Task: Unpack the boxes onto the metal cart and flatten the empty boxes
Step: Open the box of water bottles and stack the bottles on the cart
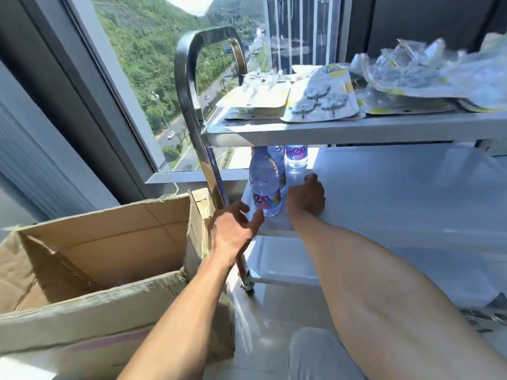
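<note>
Bottle (265,185) stands on the cart's middle shelf (384,193) between both relaxed, empty grips (233,229) (306,194).

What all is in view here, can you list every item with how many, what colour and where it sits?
Clear plastic water bottles: three visible, purple-lettered labels, standing at the left end of the cart's middle shelf.
Shiny metal cart: one, silver, three shelves, curved handle at its left end, beside the window.
Flat blister packs of hooks: several, clear plastic on grey and yellow cards, lying on the top shelf.
Open cardboard box: one, brown, on the floor left of the cart; its inside is mostly hidden.
Large window: one, dark frame, behind the cart.
Left hand: fingers spread, reaching at the nearest bottle's base.
Right hand: on the middle shelf just right of the bottles, fingers loosely curled, holding nothing.
</note>
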The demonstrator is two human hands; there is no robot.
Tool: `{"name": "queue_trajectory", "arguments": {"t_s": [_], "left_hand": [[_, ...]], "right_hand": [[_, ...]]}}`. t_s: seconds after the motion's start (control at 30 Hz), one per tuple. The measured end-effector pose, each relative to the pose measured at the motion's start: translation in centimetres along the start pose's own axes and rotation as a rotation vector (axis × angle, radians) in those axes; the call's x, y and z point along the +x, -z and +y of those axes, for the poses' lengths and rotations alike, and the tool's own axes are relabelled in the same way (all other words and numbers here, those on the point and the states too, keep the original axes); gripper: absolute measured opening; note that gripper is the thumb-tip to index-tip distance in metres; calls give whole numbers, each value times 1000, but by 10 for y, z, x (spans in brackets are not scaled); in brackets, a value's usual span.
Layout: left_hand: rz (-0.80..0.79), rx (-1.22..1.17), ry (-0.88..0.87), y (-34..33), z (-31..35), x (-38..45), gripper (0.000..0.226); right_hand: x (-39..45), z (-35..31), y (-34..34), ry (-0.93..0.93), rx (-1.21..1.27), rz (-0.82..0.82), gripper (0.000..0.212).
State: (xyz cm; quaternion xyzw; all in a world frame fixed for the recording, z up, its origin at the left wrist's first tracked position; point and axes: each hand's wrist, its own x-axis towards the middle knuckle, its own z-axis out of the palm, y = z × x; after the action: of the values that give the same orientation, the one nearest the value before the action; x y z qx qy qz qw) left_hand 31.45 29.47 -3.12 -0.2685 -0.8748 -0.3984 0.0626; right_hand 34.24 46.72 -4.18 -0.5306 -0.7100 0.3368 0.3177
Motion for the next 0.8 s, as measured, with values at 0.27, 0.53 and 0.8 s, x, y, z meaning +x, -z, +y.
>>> {"name": "queue_trajectory", "arguments": {"t_s": [0.27, 0.53, 0.8], "left_hand": [[207, 330, 37, 121, 0, 19, 27], [-290, 701, 481, 209, -81, 4, 37], [-1040, 801, 817, 256, -158, -38, 27]], "right_hand": [[-115, -71, 29, -215, 375, 61, 15], [-186, -125, -11, 652, 9, -447, 13], [-247, -160, -106, 607, -337, -1045, 38]]}}
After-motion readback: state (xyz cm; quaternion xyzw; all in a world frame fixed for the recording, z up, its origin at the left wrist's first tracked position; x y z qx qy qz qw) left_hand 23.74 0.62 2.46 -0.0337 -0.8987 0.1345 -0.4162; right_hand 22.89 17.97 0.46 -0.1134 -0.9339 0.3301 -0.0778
